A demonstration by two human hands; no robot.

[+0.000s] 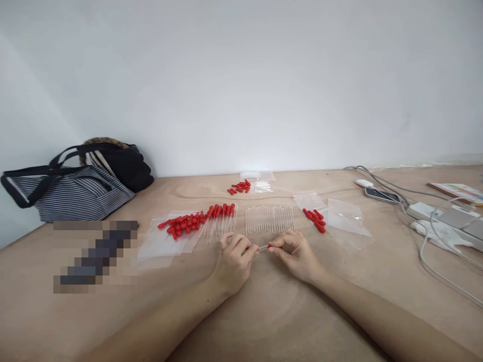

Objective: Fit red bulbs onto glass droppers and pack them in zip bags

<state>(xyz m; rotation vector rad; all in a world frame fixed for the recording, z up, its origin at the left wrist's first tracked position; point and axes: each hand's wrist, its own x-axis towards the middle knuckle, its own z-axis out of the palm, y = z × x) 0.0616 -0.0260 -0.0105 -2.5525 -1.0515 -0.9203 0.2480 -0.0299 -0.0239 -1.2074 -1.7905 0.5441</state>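
My left hand (237, 259) is closed around a thin glass dropper tube (263, 248). Between the fingertips of my right hand (296, 254) is a red rubber bulb (270, 247), which meets the tube's right end; how far the tube sits inside cannot be seen. Just beyond my hands lies a row of bare glass tubes (269, 219). To the left are droppers with red bulbs fitted (222, 211), beside a pile of red bulbs (184, 223) on plastic bags. A few loose red bulbs (315, 219) lie to the right.
Clear plastic bags (349, 226) lie flat at right. More red bulbs (240, 187) and glass pieces (261, 186) sit near the wall. A striped bag (79, 193) stands at left near a blurred dark object (100, 256). Cables (422, 251) and a phone-like device (382, 195) occupy the right.
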